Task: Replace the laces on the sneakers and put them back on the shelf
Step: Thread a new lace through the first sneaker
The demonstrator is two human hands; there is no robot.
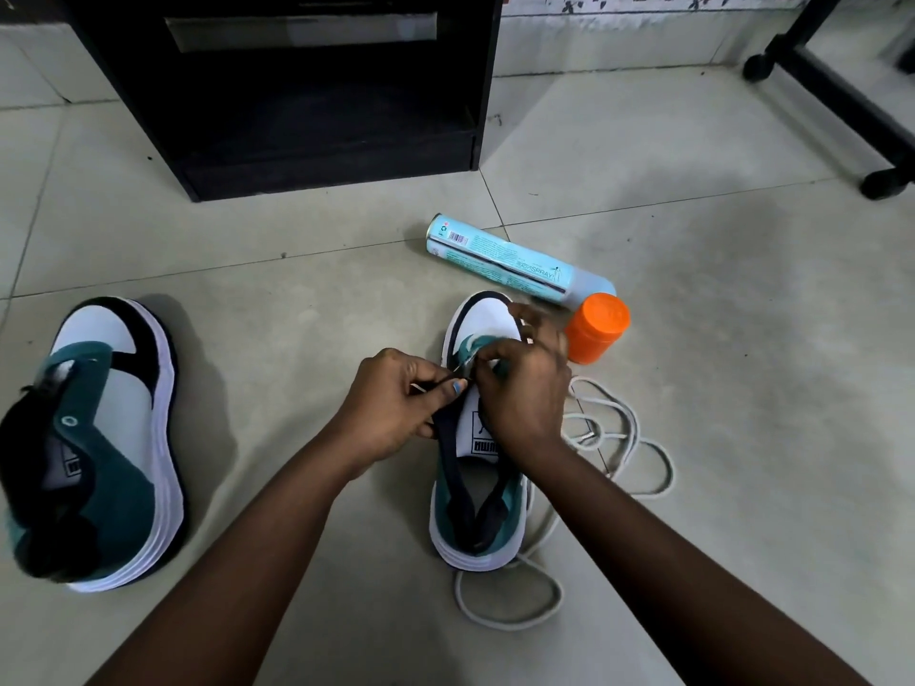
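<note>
Head view looks down on a tiled floor [307,289] where a teal, white and black sneaker [478,492] stands with its toe pointing away. Both hands work at its eyelet rows, just ahead of the tongue label. Left hand [396,408] has its fingers curled, pinching the dark eyelet edge on the sneaker's left side. Right hand [520,388] is curled over the tongue, its fingertips pinching something small at the eyelets; whether that is the lace tip cannot be told, since the hand hides it.

White lace [619,438] lies loose on the floor to the right of the sneaker, looping in tangles there and trailing round behind its heel.

Spray can [505,262] lies on its side just beyond the sneaker's toe, and an orange cap [596,326] sits just right of the toe, touching or nearly touching the can's end. Second sneaker [99,438] lies well to the left, unlaced, toe also pointing away. Black shelf [297,91] stands on the floor far beyond the sneaker, to the left, its lower compartment dark. Black wheeled frame [841,91] stands far off to the right.
</note>
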